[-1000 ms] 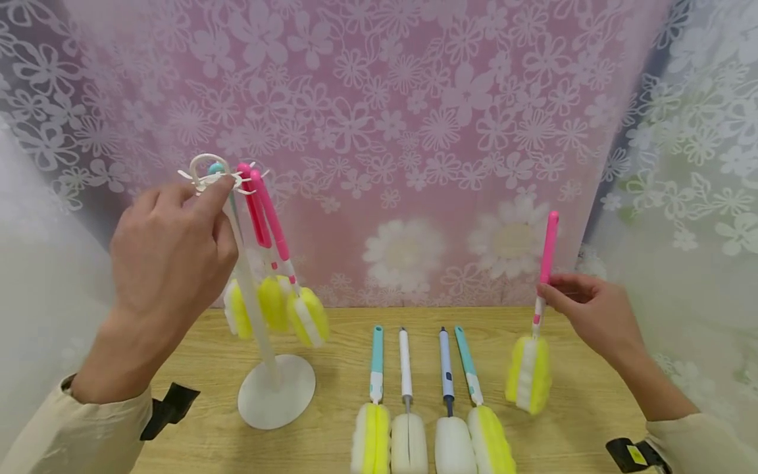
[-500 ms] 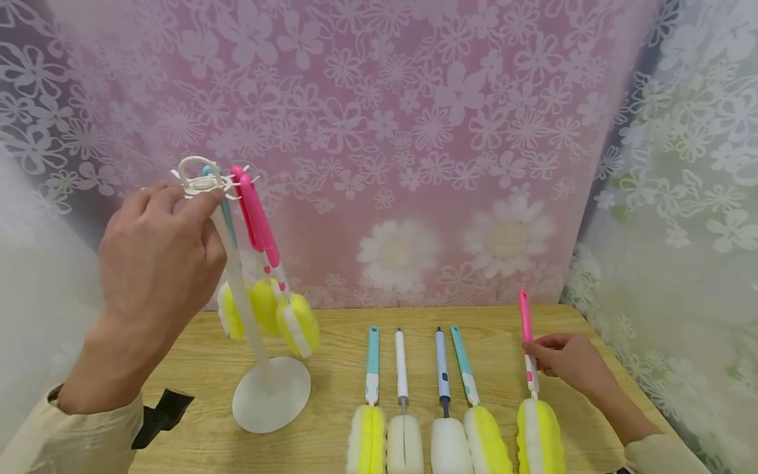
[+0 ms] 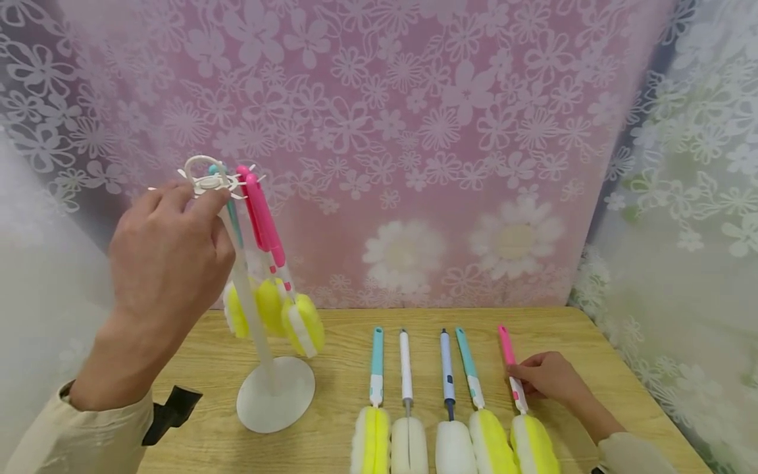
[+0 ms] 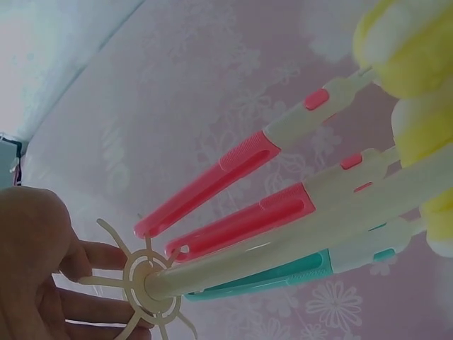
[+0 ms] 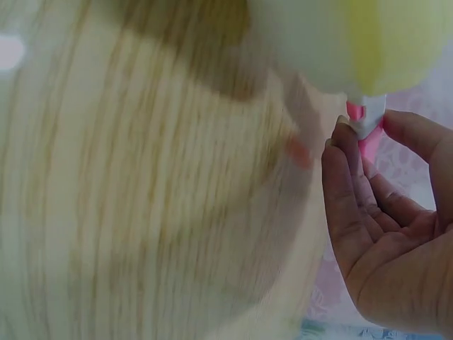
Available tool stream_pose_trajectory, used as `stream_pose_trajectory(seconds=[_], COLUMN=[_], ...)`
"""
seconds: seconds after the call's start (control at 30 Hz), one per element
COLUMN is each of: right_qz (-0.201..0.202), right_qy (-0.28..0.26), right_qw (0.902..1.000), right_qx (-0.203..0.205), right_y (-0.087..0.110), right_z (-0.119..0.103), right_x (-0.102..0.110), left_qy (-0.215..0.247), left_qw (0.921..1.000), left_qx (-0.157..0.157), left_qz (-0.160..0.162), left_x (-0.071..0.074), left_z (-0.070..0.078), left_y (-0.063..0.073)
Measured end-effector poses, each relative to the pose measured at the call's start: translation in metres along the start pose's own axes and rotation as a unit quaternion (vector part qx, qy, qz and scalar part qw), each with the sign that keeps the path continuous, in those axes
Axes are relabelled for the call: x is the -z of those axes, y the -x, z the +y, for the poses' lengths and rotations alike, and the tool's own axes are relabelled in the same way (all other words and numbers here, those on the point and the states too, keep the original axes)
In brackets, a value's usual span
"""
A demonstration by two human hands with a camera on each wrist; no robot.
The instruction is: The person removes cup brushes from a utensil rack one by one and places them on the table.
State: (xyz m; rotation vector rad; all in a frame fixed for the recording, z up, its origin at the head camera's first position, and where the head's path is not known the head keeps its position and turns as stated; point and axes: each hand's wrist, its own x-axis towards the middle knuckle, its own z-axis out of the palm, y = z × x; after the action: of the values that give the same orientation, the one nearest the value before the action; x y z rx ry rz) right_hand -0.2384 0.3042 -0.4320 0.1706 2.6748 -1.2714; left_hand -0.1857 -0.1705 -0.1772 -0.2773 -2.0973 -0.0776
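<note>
My left hand holds the hooked top of a white hanging stand; in the left wrist view, the fingers lie around its hook ring. Two pink-handled sponge brushes and a teal-handled one hang from the hooks, with yellow-and-white heads low near the pole. On the right, my right hand pinches another pink-handled sponge brush at the white part of its handle, between thumb and fingertips. That brush lines up beside the row, its head close over the table.
Left of the held brush lie a teal brush, a blue one, a white one and another teal one, heads toward me. The wooden table backs onto a pink floral curtain.
My right hand has lowered the pink sponge brush and brought it left, beside the teal brush in the row. My left hand stays at the stand's top.
</note>
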Motion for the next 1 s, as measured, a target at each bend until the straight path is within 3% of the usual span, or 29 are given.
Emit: stream_pose_trajectory(seconds=[0.5,0.77,1.0], right_qz=[-0.001,-0.013,-0.017], right_qy=[0.028,0.026,0.017], right_qw=[0.9995,0.9995,0.9997], right_qx=[0.01,0.015,0.01], right_y=[-0.006,-0.004,-0.001], right_z=[-0.003,-0.004,-0.002], right_x=[-0.014,-0.013,-0.011], left_qy=[-0.009,-0.014,-0.013], left_qw=[0.9995,0.9997,0.9993], left_qx=[-0.023,-0.016,-0.032], left_qz=[0.019,0.011,0.017], left_x=[-0.002,-0.001,-0.001], left_z=[-0.001,-0.002,-0.003], left_y=[0.001,0.002,0.001])
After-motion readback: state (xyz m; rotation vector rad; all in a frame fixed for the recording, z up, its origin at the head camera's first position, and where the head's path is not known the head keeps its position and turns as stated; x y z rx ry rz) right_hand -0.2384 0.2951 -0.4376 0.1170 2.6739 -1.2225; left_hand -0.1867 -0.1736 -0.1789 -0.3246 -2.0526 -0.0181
